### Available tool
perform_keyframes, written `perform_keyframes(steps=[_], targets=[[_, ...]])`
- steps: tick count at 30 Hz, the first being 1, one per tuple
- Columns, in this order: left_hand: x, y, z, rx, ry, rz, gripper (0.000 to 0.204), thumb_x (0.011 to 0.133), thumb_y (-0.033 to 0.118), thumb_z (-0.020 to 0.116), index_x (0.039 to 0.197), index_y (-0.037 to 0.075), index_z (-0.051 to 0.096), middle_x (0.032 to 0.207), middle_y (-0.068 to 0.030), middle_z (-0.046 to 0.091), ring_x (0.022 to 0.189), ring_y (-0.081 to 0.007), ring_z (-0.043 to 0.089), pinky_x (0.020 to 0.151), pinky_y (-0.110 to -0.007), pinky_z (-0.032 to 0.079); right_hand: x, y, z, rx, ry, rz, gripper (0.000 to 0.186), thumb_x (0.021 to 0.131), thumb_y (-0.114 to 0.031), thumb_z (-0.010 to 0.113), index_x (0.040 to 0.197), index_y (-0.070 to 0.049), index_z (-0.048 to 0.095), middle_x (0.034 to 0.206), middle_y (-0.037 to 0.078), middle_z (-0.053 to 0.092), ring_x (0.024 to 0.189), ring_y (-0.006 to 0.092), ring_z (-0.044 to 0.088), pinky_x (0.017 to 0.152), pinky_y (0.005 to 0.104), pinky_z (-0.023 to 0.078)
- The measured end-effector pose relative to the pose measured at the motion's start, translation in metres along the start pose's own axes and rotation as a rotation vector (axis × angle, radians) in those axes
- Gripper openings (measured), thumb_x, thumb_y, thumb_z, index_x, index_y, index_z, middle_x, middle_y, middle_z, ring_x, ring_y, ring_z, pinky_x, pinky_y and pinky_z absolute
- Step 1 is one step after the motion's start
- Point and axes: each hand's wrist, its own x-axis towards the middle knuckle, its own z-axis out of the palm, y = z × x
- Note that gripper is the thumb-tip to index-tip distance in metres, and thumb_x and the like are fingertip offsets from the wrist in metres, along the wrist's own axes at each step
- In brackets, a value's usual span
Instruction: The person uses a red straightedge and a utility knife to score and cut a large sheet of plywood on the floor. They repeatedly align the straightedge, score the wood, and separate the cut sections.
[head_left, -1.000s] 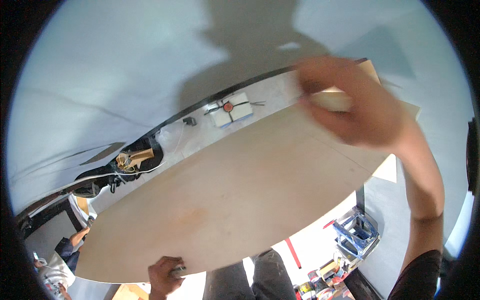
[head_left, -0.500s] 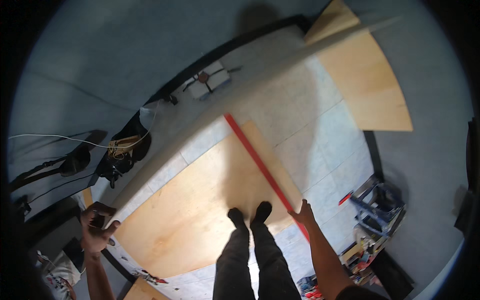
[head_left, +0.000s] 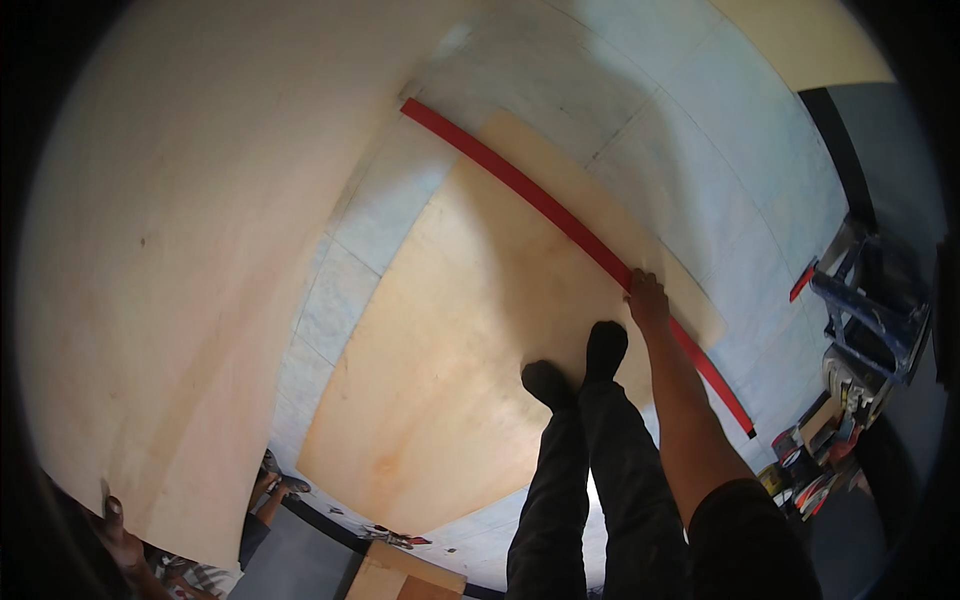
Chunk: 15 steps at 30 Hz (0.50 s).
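Note:
My left hand (head_left: 120, 535) grips the lower edge of a large pale plywood sheet (head_left: 200, 250), its thumb lying on the face and its fingers hidden behind. The sheet is raised and fills the left side of the view. A long red bar (head_left: 540, 198) with a dark end cap slants across the middle. My right hand (head_left: 648, 298) is closed around this bar, towards its near end. Below the bar, another plywood sheet (head_left: 400, 400) lies flat on the tiled floor, with my feet in dark socks on it.
A dark blue step stool (head_left: 870, 310) with a red part stands at the right by the wall. Near it are piled tools and cans (head_left: 815, 465). At lower left a co-worker's foot (head_left: 290, 486) shows past the raised sheet. Small tools (head_left: 395, 537) lie near the bottom edge.
The raised plywood sheet, seen almost edge-on before, now turns its broad face into view. My left hand has moved down and left; my right hand and the red bar have shifted up and right.

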Motion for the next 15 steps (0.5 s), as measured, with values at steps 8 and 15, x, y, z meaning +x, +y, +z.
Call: perform_keyframes(steps=[8,15], targets=[[-0.031,0.034,0.070,-0.292,-0.090,-0.169,0.075,0.089,0.037,0.089,0.141,-0.005,0.054,0.131,-0.0122,0.061,0.119,-0.0222,0.056,0.104,-0.043,0.045,-0.061,0.069,-0.050,-0.035,-0.096,-0.130,0.031,0.097,-0.015,0.060,0.127,-0.008,0.054,0.111,0.023,0.066,0.101,0.0446,0.073,0.082,0.0558,0.063],[-0.059,0.110,0.115,-0.673,-0.099,-0.047,0.027,0.090,0.012,0.086,0.102,0.001,0.065,0.097,-0.0018,0.065,0.088,-0.0123,0.056,0.085,-0.032,0.046,-0.203,0.122,-0.154,0.164,-0.060,0.169,0.048,0.081,-0.018,0.072,0.125,-0.006,0.057,0.108,0.023,0.070,0.100,0.0427,0.074,0.087,0.0547,0.061]])
